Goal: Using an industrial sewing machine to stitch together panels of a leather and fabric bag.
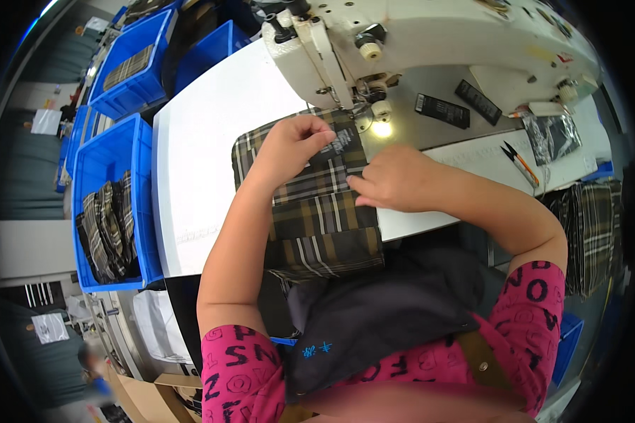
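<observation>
Olive, black and white plaid fabric [320, 239] lies on the white table under the white sewing machine's head [307, 60], beside the lit needle area. My left hand [295, 147] pinches a dark printed label [343, 142] on the upper part of the fabric, thumb and index finger at its left end. My right hand [391, 178] is curled at the fabric's right edge below that label, gripping it between thumb and fingers. Two more black labels [441, 111] rest on the machine bed to the right.
Blue bins with plaid pieces [106, 225] line the left of the white table [190, 176]. Orange-handled snips [523, 164] and a plastic-wrapped dark packet [549, 137] lie at right, above stacked plaid fabric [589, 233]. A blurred person [92, 374] is at lower left.
</observation>
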Available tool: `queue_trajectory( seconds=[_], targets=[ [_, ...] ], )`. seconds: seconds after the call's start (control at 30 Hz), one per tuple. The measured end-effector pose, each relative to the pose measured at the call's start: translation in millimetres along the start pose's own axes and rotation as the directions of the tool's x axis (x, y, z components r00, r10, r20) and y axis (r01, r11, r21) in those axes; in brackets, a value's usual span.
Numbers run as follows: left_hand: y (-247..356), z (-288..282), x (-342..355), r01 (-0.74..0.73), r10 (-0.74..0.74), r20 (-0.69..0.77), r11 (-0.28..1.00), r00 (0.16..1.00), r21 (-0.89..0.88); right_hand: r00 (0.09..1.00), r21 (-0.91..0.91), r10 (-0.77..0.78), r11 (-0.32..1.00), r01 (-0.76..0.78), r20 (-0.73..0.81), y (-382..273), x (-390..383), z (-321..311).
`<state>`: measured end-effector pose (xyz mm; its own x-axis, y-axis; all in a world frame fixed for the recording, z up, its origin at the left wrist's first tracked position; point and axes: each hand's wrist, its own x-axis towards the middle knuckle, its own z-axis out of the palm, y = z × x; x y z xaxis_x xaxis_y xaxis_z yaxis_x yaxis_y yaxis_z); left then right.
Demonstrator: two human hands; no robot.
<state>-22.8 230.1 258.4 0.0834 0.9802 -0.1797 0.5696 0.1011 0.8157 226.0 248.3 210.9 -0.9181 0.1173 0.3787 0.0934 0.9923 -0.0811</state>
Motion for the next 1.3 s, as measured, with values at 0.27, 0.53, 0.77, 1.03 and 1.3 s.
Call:
queue_trajectory(
  seconds=[0.27, 0.53, 0.77, 1.03, 1.3],
  targets=[
    [-16.3, 7.2, 26.5, -0.003, 0.000, 0.033, 0.996, 0.999, 0.091, 0.996, -0.031, -0.074, 0.997, 0.073, -0.051, 3.8, -1.1, 10.4],
    [-26.6, 12.8, 31.8, -0.109, 0.109, -0.019, 0.994, 0.994, 0.023, 0.997, -0.040, 0.070, 0.997, -0.069, 0.025, -3.6, -7.3, 6.8],
    [-19.7, 13.5, 28.7, -0.032, 0.032, -0.002, 0.999, 0.999, 0.032, 0.990, -0.104, 0.131, 0.987, -0.125, 0.050, -8.8, -10.9, 2.9],
    [-16.1, 10.2, 27.3, 0.062, -0.064, 0.079, 0.997, 0.995, 0.038, 0.988, -0.113, 0.146, 0.984, -0.141, 0.045, -11.2, -11.1, 2.8],
    [-21.6, 14.1, 28.8, -0.101, 0.101, -0.003, 0.995, 0.995, 0.016, 0.958, -0.122, 0.281, 0.954, -0.272, 0.060, -11.9, -9.9, -0.3]
  ],
)
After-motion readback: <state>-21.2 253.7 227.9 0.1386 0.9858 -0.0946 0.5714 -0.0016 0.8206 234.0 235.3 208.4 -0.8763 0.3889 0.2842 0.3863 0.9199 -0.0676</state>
